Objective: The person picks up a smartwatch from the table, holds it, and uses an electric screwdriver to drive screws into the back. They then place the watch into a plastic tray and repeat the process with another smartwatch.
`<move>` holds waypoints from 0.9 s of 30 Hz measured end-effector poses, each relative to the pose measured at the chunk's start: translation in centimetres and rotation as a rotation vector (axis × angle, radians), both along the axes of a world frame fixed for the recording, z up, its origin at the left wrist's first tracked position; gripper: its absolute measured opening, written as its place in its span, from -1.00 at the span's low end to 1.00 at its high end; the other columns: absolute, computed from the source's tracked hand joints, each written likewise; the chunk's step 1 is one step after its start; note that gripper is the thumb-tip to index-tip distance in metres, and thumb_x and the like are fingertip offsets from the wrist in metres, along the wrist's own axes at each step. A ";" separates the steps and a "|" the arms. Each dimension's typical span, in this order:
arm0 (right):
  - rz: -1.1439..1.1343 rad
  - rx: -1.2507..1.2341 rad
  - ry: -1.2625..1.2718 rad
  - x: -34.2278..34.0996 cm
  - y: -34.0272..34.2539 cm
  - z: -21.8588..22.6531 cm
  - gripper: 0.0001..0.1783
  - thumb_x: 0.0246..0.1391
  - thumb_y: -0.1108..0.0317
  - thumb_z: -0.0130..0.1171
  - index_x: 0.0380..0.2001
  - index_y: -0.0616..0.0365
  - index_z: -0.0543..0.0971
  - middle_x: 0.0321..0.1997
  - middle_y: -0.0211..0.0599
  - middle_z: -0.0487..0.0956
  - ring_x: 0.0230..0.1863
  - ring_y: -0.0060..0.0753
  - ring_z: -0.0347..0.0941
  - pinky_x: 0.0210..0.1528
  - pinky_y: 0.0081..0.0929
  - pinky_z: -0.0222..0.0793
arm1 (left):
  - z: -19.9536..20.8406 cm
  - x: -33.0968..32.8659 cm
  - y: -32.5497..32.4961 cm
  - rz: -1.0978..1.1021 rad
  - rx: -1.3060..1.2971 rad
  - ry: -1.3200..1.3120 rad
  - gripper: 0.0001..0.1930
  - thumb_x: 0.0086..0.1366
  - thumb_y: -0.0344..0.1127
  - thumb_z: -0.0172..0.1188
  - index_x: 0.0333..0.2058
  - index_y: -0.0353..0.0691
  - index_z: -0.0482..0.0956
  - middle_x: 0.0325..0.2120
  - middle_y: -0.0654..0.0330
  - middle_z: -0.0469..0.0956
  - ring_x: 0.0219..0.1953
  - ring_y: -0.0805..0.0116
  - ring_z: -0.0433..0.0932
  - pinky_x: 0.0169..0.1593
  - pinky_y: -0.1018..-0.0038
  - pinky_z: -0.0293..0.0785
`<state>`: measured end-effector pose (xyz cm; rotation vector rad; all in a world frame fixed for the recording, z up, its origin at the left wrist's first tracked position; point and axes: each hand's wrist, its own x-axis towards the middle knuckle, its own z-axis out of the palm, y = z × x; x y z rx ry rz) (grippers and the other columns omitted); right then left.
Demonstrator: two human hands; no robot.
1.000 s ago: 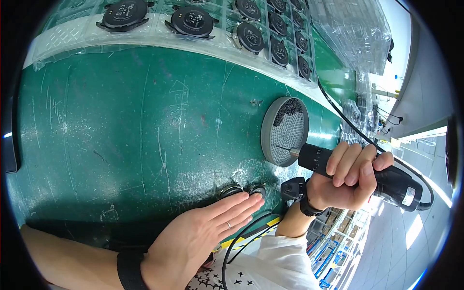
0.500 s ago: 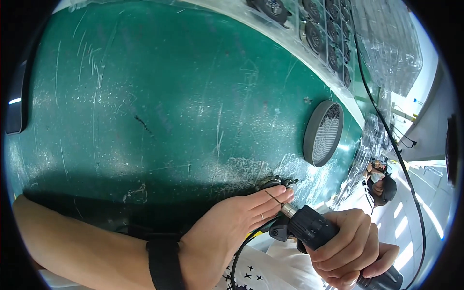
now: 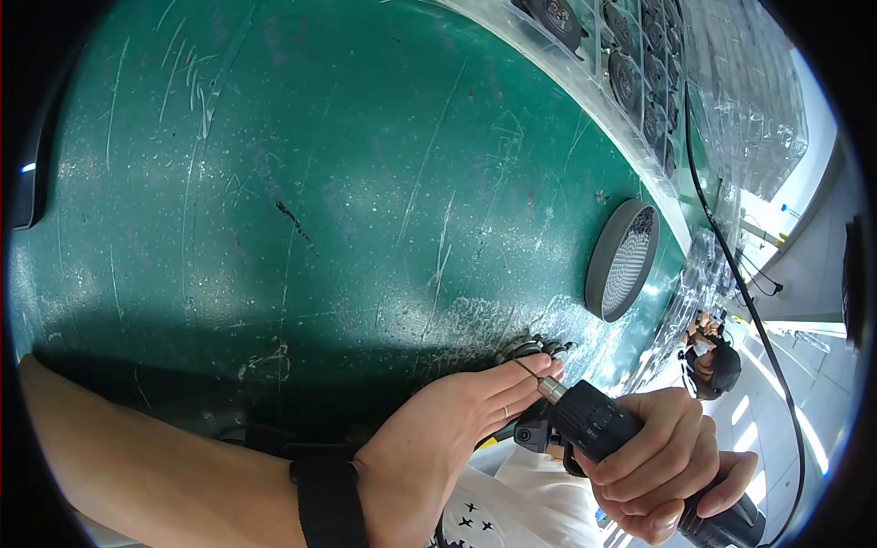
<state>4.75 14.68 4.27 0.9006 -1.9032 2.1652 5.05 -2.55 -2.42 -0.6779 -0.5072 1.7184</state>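
Observation:
My right hand grips a black electric screwdriver, its thin bit pointing up and left at my left fingertips. My left hand wears a ring, with a black strap on the wrist. Its fingers, long and close together, press against a small round dark part with metallic edges on the green table. Those fingers hide most of the part and the thumb is out of sight. Where exactly the bit's tip touches is hard to make out.
A round grey dish of small screws stands to the right. Beyond the table edge, a clear tray holds several round black parts. A black cable hangs down the right side. Another person works further off.
The view has shifted slightly, so table, dish and tray sit a little further right. Both hands and the screwdriver keep nearly the same pose at the dark part.

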 end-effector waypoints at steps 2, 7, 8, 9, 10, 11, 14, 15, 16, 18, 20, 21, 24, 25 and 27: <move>-0.024 -0.047 0.055 -0.1 -0.4 -0.6 -0.71 0.06 0.54 0.14 -0.14 0.09 0.36 -0.64 -0.43 0.45 -0.77 -0.52 0.36 -0.69 -0.50 0.48 | 0.1 -0.1 0.1 -0.003 0.001 -0.019 -0.45 0.50 -0.27 -0.44 0.39 -0.36 -0.08 0.45 0.26 -0.06 0.47 0.50 -0.07 0.54 0.44 -0.22; -0.067 -0.135 0.169 0.2 -0.3 -1.8 -0.70 0.12 0.57 0.14 -0.18 0.11 0.25 -0.68 -0.34 0.46 -0.76 -0.45 0.41 -0.78 -0.50 0.44 | -0.3 -0.1 0.2 -0.017 0.013 -0.104 -0.44 0.49 -0.27 -0.43 0.39 -0.33 -0.08 0.45 0.26 -0.07 0.48 0.49 -0.11 0.54 0.43 -0.26; -0.059 -0.136 0.173 0.1 -0.5 -1.5 -0.69 0.13 0.55 0.14 -0.16 0.11 0.25 -0.68 -0.34 0.47 -0.76 -0.43 0.41 -0.78 -0.50 0.45 | 0.0 -0.2 0.1 -0.016 0.014 -0.117 -0.44 0.48 -0.27 -0.43 0.39 -0.32 -0.08 0.46 0.26 -0.08 0.48 0.48 -0.11 0.55 0.43 -0.27; -0.058 -0.138 0.171 0.0 -0.5 -1.5 -0.69 0.13 0.55 0.14 -0.16 0.11 0.25 -0.68 -0.34 0.47 -0.76 -0.43 0.41 -0.78 -0.50 0.45 | 0.0 -0.3 0.1 -0.017 0.014 -0.134 -0.44 0.48 -0.27 -0.43 0.40 -0.32 -0.08 0.46 0.26 -0.08 0.48 0.48 -0.12 0.55 0.42 -0.28; -0.103 -0.180 0.183 -0.4 -0.7 -1.3 -0.71 0.07 0.57 0.14 -0.24 0.12 0.27 -0.70 -0.38 0.45 -0.79 -0.50 0.39 -0.78 -0.57 0.44 | 0.1 -0.5 0.1 -0.019 0.013 -0.149 -0.44 0.48 -0.26 -0.43 0.40 -0.31 -0.08 0.46 0.26 -0.08 0.48 0.48 -0.12 0.55 0.42 -0.28; -0.150 -0.225 0.198 -0.8 -0.9 -1.1 -0.73 0.00 0.59 0.14 -0.31 0.13 0.28 -0.72 -0.42 0.42 -0.82 -0.57 0.37 -0.79 -0.65 0.43 | 0.3 -0.8 0.1 -0.023 0.010 -0.161 -0.44 0.48 -0.26 -0.43 0.40 -0.31 -0.08 0.46 0.26 -0.09 0.48 0.48 -0.13 0.55 0.42 -0.29; -0.201 -0.313 0.185 -1.2 -0.9 -0.9 -0.75 -0.06 0.62 0.13 -0.36 0.15 0.29 -0.75 -0.47 0.38 -0.85 -0.63 0.33 -0.80 -0.72 0.42 | 0.0 0.0 -0.3 0.015 -0.063 0.025 -0.41 0.47 -0.21 -0.37 0.40 -0.30 -0.07 0.46 0.22 -0.09 0.49 0.43 -0.14 0.55 0.39 -0.30; -0.201 -0.311 0.171 -1.2 -0.6 -0.5 -0.75 -0.05 0.62 0.12 -0.35 0.15 0.28 -0.76 -0.48 0.37 -0.85 -0.63 0.32 -0.80 -0.71 0.41 | -0.4 0.4 -0.3 0.052 -0.084 0.234 -0.39 0.46 -0.15 -0.31 0.40 -0.29 -0.06 0.46 0.18 -0.09 0.49 0.39 -0.14 0.55 0.37 -0.30; -0.202 -0.315 0.162 -1.4 -0.3 0.0 -0.75 -0.04 0.62 0.10 -0.33 0.16 0.27 -0.77 -0.48 0.35 -0.86 -0.62 0.31 -0.80 -0.69 0.40 | -0.3 0.6 -0.3 0.087 -0.108 0.448 -0.36 0.45 -0.09 -0.25 0.40 -0.29 -0.05 0.46 0.14 -0.08 0.49 0.35 -0.15 0.54 0.36 -0.30; -0.253 -0.280 0.177 -1.3 1.2 0.7 -0.75 -0.02 0.62 0.08 -0.31 0.16 0.26 -0.77 -0.48 0.34 -0.86 -0.63 0.29 -0.81 -0.69 0.37 | -0.5 0.3 0.8 0.046 -0.116 0.881 -0.31 0.42 -0.05 -0.20 0.40 -0.29 -0.05 0.46 0.11 -0.09 0.50 0.32 -0.15 0.54 0.34 -0.30; -0.333 -0.246 0.149 -1.8 2.0 1.5 -0.75 0.01 0.62 0.05 -0.28 0.17 0.25 -0.77 -0.49 0.33 -0.87 -0.63 0.25 -0.83 -0.67 0.32 | 0.4 -1.4 0.7 -0.013 -0.158 1.701 -0.21 0.35 0.03 -0.08 0.40 -0.30 -0.05 0.45 0.06 -0.09 0.50 0.27 -0.16 0.54 0.30 -0.30; -0.346 -0.271 0.224 -1.8 2.8 1.3 -0.75 0.01 0.62 0.05 -0.28 0.17 0.25 -0.77 -0.49 0.33 -0.87 -0.63 0.25 -0.83 -0.67 0.32 | 0.6 -2.3 0.9 -0.056 -0.168 2.109 -0.17 0.31 0.07 -0.02 0.40 -0.30 -0.05 0.45 0.03 -0.09 0.50 0.24 -0.17 0.53 0.28 -0.30; -0.349 -0.447 0.087 -2.2 4.6 0.6 -0.78 0.07 0.60 -0.03 -0.22 0.14 0.24 -0.74 -0.53 0.26 -0.86 -0.66 0.12 -0.81 -0.62 0.21 | 3.0 -3.8 0.1 -0.286 -0.164 3.323 -0.01 0.20 0.18 0.15 0.40 -0.32 -0.04 0.45 -0.06 -0.10 0.51 0.15 -0.19 0.52 0.23 -0.30; -0.459 -0.495 -0.002 -2.3 5.2 0.3 -0.79 0.09 0.58 -0.05 -0.21 0.12 0.25 -0.73 -0.55 0.23 -0.84 -0.67 0.06 -0.79 -0.61 0.14 | 3.3 -3.8 0.2 -0.317 -0.128 3.390 -0.01 0.20 0.18 0.15 0.40 -0.32 -0.04 0.45 -0.06 -0.10 0.51 0.15 -0.19 0.52 0.23 -0.30; -0.572 -0.577 -0.050 -2.2 6.5 0.1 -0.80 0.11 0.55 -0.07 -0.20 0.09 0.27 -0.71 -0.57 0.19 -0.83 -0.68 0.01 -0.77 -0.59 0.07 | 3.4 -3.5 0.9 -0.291 -0.093 3.341 -0.05 0.23 0.13 0.16 0.41 -0.30 -0.04 0.45 -0.08 -0.12 0.51 0.15 -0.20 0.52 0.23 -0.32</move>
